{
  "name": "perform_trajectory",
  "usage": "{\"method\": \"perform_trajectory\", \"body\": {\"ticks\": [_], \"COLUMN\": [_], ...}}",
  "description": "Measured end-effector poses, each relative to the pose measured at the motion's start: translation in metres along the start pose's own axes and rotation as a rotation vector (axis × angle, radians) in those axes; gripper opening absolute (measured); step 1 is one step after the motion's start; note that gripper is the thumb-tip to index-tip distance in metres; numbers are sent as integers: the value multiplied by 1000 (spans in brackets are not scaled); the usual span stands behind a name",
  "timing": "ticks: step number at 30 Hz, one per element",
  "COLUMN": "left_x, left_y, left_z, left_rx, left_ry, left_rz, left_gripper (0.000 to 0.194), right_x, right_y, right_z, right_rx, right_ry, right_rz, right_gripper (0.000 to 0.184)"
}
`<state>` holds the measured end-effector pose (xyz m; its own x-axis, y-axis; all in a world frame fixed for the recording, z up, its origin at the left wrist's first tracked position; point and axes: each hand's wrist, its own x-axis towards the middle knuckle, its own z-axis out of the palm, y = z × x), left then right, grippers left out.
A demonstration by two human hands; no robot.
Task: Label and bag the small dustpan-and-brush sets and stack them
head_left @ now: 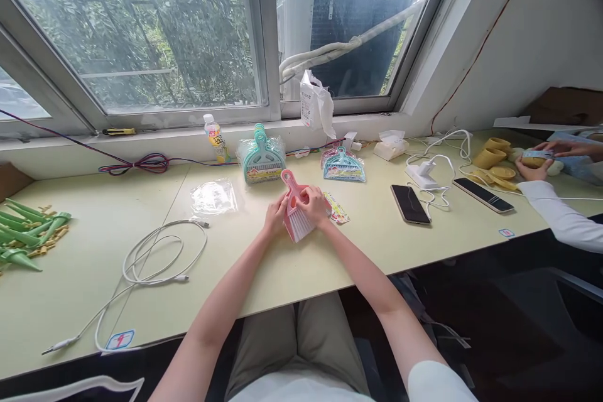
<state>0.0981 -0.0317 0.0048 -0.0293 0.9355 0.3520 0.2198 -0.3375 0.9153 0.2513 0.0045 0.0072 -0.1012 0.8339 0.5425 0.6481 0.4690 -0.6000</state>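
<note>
Both hands are at a small pink dustpan and hand brush set over the table in front of me. My left hand (276, 213) grips the left edge of the pink dustpan (286, 223). My right hand (315, 205) is closed on the pink brush (301, 225), whose white bristles point down towards me against the pan. The pink handle with its hanging hole sticks up above my fingers. Partly behind my right hand lies a colourful printed card (338, 208). A clear plastic bag (214, 196) lies flat to the left.
Bagged green dustpan sets (262, 160) and a blue one (343, 166) stand near the windowsill. A drink bottle (217, 138), a coiled white cable (164, 257), green plastic parts (28, 232), a phone (411, 204) and a power strip (421, 174) lie around. A co-worker's hands (534, 169) are at right.
</note>
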Motion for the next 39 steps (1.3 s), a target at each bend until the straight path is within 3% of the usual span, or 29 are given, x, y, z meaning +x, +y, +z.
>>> {"method": "perform_trajectory", "body": {"ticks": [3,10,21,26,39], "left_x": [0,-9,-7,-8,-9], "left_y": [6,16,27,29,36], "left_z": [-1,-1,-3,-2,5], "left_rx": [47,424,423,460,585], "left_ry": [-6,82,24,29,33], "left_rz": [28,-33,13,4,6], "left_gripper": [53,55,52,52,50], "right_x": [0,-6,7,7,10], "right_y": [-3,-20,-12,-12,-9], "right_z": [2,0,-13,-12,-16], "right_rx": [1,-59,271,317,387], "right_ry": [26,53,22,27,37], "right_rz": [15,6,47,89,35], "right_gripper": [15,13,16,15,13]}}
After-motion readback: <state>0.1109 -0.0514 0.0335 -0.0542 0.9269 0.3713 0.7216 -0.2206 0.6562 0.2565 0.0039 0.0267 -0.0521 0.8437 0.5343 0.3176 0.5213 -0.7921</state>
